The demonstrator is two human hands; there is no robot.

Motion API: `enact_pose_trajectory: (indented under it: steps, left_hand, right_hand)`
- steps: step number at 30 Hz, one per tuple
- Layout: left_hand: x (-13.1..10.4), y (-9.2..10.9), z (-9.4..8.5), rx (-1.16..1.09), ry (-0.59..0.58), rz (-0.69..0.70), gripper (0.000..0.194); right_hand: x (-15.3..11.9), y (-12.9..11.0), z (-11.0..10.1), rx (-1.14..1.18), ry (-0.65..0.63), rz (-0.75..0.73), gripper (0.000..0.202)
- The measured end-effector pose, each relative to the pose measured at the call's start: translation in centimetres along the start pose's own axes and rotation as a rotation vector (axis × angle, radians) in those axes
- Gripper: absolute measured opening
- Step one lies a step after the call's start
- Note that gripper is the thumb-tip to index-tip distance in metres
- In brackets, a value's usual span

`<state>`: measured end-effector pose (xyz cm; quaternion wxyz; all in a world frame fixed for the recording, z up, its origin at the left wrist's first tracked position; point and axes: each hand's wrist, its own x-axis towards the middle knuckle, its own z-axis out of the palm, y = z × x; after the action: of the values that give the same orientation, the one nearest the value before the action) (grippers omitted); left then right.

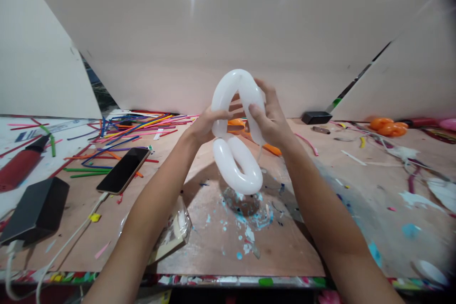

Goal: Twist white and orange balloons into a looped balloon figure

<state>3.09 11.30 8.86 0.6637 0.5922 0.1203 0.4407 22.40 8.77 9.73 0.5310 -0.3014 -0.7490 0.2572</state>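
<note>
A white twisted balloon (pixel 238 178) hangs above the middle of the table, bent into two loops, one over the other. My left hand (pixel 208 122) grips the upper loop's left side, thumb across the front and fingers reaching behind. On the other side, my right hand (pixel 271 116) has its thumb pressed on the upper loop's right limb, with fingers around the back. A thin white tail dangles beside the lower loop. Behind the balloon, partly hidden, lies an orange balloon piece (pixel 271 150).
Uninflated balloons (pixel 142 128) lie heaped at back left, near a phone (pixel 124 170) on a cable. At far left are a black box (pixel 37 209) and a red pump (pixel 23 164). White panels (pixel 228 33) stand behind. An orange twisted balloon (pixel 388 127) sits far right.
</note>
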Motion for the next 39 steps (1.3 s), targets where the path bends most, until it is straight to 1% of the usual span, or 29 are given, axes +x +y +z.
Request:
enact_pose_trajectory:
  steps: [3,4,6,9,13,16,19,21,24,28,31,34,39]
  left_hand:
    - [-0.3,0.5,-0.4,-0.014,0.104,0.035,0.060]
    - [-0.4,0.6,-0.5,-0.017,0.108,0.044,0.058]
    - [-0.5,0.8,-0.5,-0.022,0.071,0.056,0.056]
    - [-0.5,0.7,-0.4,-0.014,0.013,0.064,0.053]
    - [-0.5,0.5,-0.2,0.014,-0.002,0.053,0.052]
    - [-0.4,0.1,-0.2,0.005,0.017,0.052,0.044]
    - [-0.3,-0.4,-0.1,-0.043,0.076,0.061,0.032]
    - [-0.1,-0.6,0.1,-0.064,0.104,0.064,0.026]
    - [0.0,-0.8,0.5,-0.065,0.083,0.062,0.029]
    - [0.1,-1.0,0.9,-0.064,0.055,0.042,0.036]
    - [0.3,-1.6,1.3,-0.070,0.054,0.009,0.039]
    - [0.5,-2.1,1.7,-0.092,0.068,0.011,0.038]
    - [0.4,-1.8,1.5,-0.098,0.066,0.052,0.047]
  right_hand:
    - [-0.2,-0.8,-1.6,0.025,-0.090,0.113,0.068]
    - [-0.3,-0.9,-2.0,0.038,-0.110,0.142,0.066]
    - [-0.5,-1.1,-2.4,0.071,-0.141,0.171,0.064]
    - [-0.6,-1.1,-2.3,0.111,-0.184,0.171,0.061]
    - [-0.7,-1.4,-1.9,0.103,-0.246,0.158,0.053]
    - [-0.8,-1.6,-1.8,0.069,-0.285,0.159,0.051]
    - [-0.7,-1.5,-1.5,0.027,-0.316,0.194,0.056]
    - [-0.7,-1.3,-1.3,0.016,-0.314,0.208,0.059]
    - [-0.7,-0.7,-1.0,0.031,-0.270,0.181,0.061]
    - [-0.5,-0.2,-0.4,-0.016,-0.212,0.076,0.058]
    - [-0.3,-0.2,0.2,-0.077,-0.170,-0.017,0.058]
    - [-0.3,-0.4,0.7,-0.101,-0.125,-0.058,0.057]
    - [-0.3,-0.1,0.8,-0.089,-0.178,-0.059,0.058]
